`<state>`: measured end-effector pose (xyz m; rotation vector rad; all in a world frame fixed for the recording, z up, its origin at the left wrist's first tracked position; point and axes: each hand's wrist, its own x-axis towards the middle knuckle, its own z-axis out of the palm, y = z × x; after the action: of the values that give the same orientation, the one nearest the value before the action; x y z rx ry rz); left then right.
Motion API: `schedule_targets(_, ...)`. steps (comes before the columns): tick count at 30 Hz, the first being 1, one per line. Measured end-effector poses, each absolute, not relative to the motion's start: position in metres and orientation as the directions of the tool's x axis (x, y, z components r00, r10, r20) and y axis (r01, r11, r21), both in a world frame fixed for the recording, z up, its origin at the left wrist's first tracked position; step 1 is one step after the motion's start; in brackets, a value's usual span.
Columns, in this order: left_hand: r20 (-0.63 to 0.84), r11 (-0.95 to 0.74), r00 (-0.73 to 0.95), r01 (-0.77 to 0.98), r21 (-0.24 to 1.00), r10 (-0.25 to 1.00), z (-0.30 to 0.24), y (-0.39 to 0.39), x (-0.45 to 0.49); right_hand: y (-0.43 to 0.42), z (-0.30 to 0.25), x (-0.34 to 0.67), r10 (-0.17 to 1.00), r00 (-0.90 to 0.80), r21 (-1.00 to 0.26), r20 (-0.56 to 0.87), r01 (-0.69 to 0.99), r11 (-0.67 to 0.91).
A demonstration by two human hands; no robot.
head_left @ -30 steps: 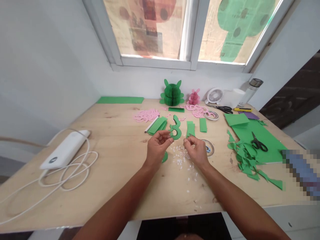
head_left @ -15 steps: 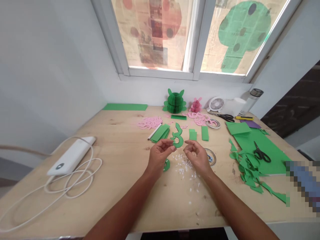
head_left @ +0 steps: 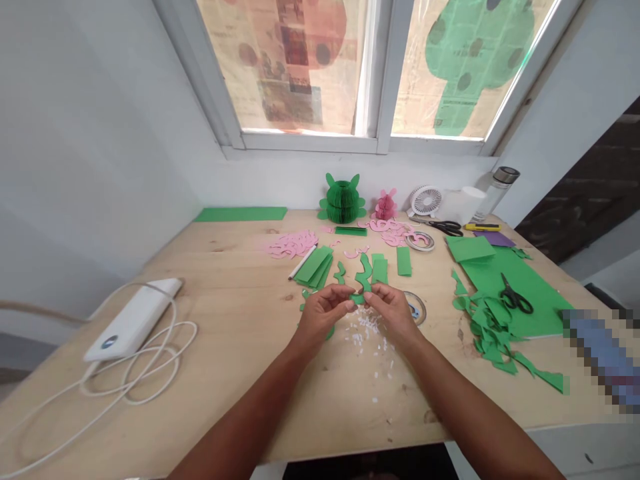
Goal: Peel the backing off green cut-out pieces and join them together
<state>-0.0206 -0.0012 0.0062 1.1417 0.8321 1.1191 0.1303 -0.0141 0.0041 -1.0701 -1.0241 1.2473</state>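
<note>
Both hands meet over the middle of the wooden table (head_left: 240, 333). My left hand (head_left: 323, 313) and my right hand (head_left: 393, 310) each pinch the lower end of a curvy green paper cut-out (head_left: 364, 275), held upright between them. Below the hands lie small white paper bits (head_left: 367, 327). A second green curved piece (head_left: 340, 272) lies just behind the left fingers. Folded green strips (head_left: 315, 265) and short green rectangles (head_left: 404, 261) lie further back. A tape roll (head_left: 415, 308) sits right of my right hand.
A white power bank (head_left: 133, 319) with a coiled cable (head_left: 140, 367) lies at left. Green sheet (head_left: 515, 290), scraps and black scissors (head_left: 515, 295) are at right. Pink cut-outs (head_left: 293, 244), green (head_left: 343, 199) and pink (head_left: 385, 205) honeycomb figures, a small fan (head_left: 426, 201), and a bottle (head_left: 493, 193) stand at the back.
The hands were apart, the left one pinching the green cut-out; they have come together and now both pinch it. The camera view shifted slightly.
</note>
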Motion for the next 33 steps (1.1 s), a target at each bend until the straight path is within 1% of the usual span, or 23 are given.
schedule_targets(3,0.033,0.045,0.299,-0.252,0.967,0.954,0.008,-0.001,-0.023,-0.012,0.001,0.132,0.997,0.071,-0.959,0.007,-0.28,0.027)
schedule_targets(6,0.04,0.041,0.319,-0.242,0.969,0.947,0.01,0.0,-0.025,-0.01,-0.004,0.134,0.997,0.068,-0.926,-0.035,-0.376,-0.007)
schedule_targets(8,0.056,0.018,0.319,-0.224,0.974,0.946,0.009,0.001,-0.026,-0.009,-0.005,0.134,0.997,0.058,-0.917,-0.044,-0.398,-0.017)
schedule_targets(14,0.175,-0.151,0.301,-0.101,0.983,0.937,0.002,0.004,-0.025,-0.011,0.0,0.132,0.999,0.045,-0.949,-0.003,-0.316,0.012)
schedule_targets(16,0.195,-0.18,0.291,-0.078,0.981,0.937,0.0,0.004,-0.024,-0.012,0.0,0.132,0.999,0.045,-0.952,0.004,-0.306,0.018)
schedule_targets(21,0.169,-0.148,0.299,-0.092,0.985,0.939,0.005,0.004,-0.021,-0.012,-0.002,0.133,0.999,0.033,-0.948,0.007,-0.319,0.017)
schedule_targets(24,0.087,-0.068,0.362,-0.064,0.996,0.928,0.018,0.004,-0.024,-0.012,-0.001,0.134,0.999,0.036,-0.96,0.018,-0.279,0.027)
schedule_targets(26,0.033,-0.041,0.37,0.013,0.999,0.929,0.026,0.003,-0.031,-0.012,0.0,0.135,0.999,0.043,-0.969,0.029,-0.244,0.039)
schedule_targets(29,0.047,-0.1,0.265,0.191,0.976,0.963,0.032,-0.003,-0.051,-0.012,0.001,0.137,0.998,0.057,-0.98,0.013,-0.196,0.024)
schedule_targets(31,0.086,-0.157,0.2,0.377,0.913,0.976,0.028,-0.013,-0.066,-0.013,0.002,0.137,0.999,0.033,-0.987,0.009,-0.161,0.014)
schedule_targets(33,0.105,-0.192,0.18,0.585,0.788,0.978,0.02,-0.025,-0.079,-0.013,0.002,0.136,1.0,0.003,-0.991,-0.006,-0.132,-0.005)
